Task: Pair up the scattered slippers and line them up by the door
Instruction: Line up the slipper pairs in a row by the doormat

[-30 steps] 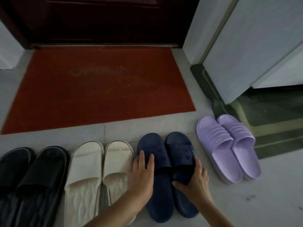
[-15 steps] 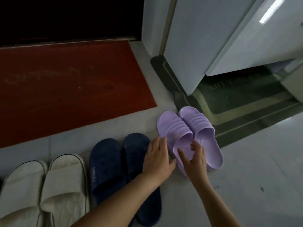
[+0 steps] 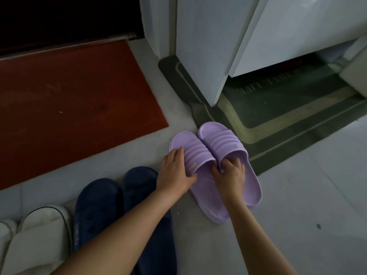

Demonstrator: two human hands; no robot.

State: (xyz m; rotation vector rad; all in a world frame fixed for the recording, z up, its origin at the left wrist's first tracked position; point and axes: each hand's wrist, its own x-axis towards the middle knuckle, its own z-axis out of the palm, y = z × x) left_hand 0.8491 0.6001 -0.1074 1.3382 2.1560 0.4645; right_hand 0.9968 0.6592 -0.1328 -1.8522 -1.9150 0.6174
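Two lilac slippers lie side by side on the grey floor, toes angled up-left. My left hand (image 3: 174, 171) grips the outer side of the left lilac slipper (image 3: 196, 153). My right hand (image 3: 230, 171) has its fingers curled inside the strap of the right lilac slipper (image 3: 224, 139). To their left a navy pair (image 3: 99, 207) lies together, my left forearm crossing over one of them. A cream pair (image 3: 41, 233) shows at the bottom left, partly cut off by the frame edge.
A red doormat (image 3: 69, 108) lies before the dark door (image 3: 59, 18) at the upper left. A dark green mat (image 3: 278, 116) lies under a white door or cabinet panel (image 3: 208, 46) just beyond the lilac pair. Bare grey floor spreads at the right.
My hands left the navy pair and moved right onto the lilac pair. They now grip the lilac slippers, and the view has swung right, taking the black pair out of sight.
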